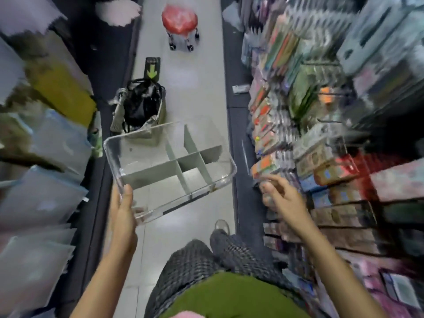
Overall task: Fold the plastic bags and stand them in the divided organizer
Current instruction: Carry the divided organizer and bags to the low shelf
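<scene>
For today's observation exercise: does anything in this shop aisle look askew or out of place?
Yes. The clear divided organizer is tilted in mid-air above the aisle floor, held only by the left hand at one corner, and it is empty. The right hand is off it, fingers loose. A black bag sits in a holder on the floor beyond.

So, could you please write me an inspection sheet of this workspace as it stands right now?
Surface: pale tiled floor of a narrow aisle.
Job's things: clear organizer with grey dividers, empty, held in the air; black plastic bags in a tote on the floor.
Clutter: red stool on wheels, further down the aisle.
Hands: left hand grips the organizer's near corner; right hand open, holds nothing, beside the shelves.
Cables: nothing seen.
Surroundings: shelves of packaged goods on the right, blurred.
</scene>
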The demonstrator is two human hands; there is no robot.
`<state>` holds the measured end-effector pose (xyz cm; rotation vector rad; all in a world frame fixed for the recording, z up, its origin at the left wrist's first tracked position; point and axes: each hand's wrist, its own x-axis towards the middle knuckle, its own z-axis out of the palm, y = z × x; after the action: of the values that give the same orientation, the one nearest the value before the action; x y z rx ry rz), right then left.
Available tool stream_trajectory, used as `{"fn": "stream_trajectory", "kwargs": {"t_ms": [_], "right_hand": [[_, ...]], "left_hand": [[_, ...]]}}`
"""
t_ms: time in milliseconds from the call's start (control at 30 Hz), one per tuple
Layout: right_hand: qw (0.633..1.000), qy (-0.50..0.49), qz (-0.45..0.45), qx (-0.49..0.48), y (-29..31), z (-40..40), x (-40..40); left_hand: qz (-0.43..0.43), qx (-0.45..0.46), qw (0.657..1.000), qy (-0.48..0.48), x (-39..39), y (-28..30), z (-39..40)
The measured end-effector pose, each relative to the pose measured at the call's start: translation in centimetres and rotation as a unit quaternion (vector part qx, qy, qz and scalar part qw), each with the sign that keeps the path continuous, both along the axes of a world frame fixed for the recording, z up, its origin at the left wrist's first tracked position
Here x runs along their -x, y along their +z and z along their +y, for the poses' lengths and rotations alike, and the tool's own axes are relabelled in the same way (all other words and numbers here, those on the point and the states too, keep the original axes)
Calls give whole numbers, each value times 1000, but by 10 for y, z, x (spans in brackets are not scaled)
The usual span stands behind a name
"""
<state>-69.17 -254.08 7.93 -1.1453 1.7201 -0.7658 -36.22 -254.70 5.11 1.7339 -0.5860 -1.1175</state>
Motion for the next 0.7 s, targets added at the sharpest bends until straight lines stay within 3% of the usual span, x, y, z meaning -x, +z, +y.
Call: {"fn": "stream_trajectory", "kwargs": {"t_ms": [400, 700], "right_hand": [[995, 86, -33, 42, 9, -402, -30], [998, 37, -28, 32, 13, -631, -57]], "left_hand": [[-19, 28, 993, 114, -45, -10, -294], [-49, 65, 996, 48, -72, 0, -589]]}}
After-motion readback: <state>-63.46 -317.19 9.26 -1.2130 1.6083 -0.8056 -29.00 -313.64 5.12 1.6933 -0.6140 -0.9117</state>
